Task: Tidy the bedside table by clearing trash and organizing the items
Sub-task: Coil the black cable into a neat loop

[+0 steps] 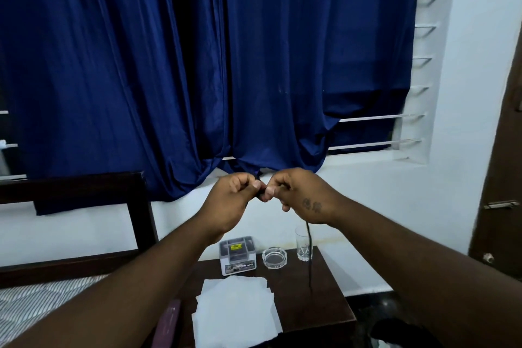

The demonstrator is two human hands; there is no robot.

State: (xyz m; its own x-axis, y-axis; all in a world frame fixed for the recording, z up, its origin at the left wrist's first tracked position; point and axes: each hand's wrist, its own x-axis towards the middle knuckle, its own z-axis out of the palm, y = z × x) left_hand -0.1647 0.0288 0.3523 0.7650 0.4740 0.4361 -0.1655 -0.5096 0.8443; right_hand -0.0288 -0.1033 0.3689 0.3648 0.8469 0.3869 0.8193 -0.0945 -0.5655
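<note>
Both hands are raised up in front of the blue curtain (254,65), well above the bench (324,305). The left hand (231,200) and right hand (296,195) are curled closed and nearly touching at the fingertips, pinching the top end of a thin black cord (309,257) between them. The cord hangs straight down from under the right hand, passing right in front of the drinking glass (303,243), with its lower end down at the bench top.

Stuff on the bench: a small grey box (238,256) at the back left, a clear glass ashtray (274,257) just beside it, then the glass at the back right. Nearer the camera is a messy stack of white paper sheets (237,311) taking up most of the front. The left forearm covers the bench's front left corner. Dark bed headboard (84,186) and a striped mattress (36,302) sit to the left.
</note>
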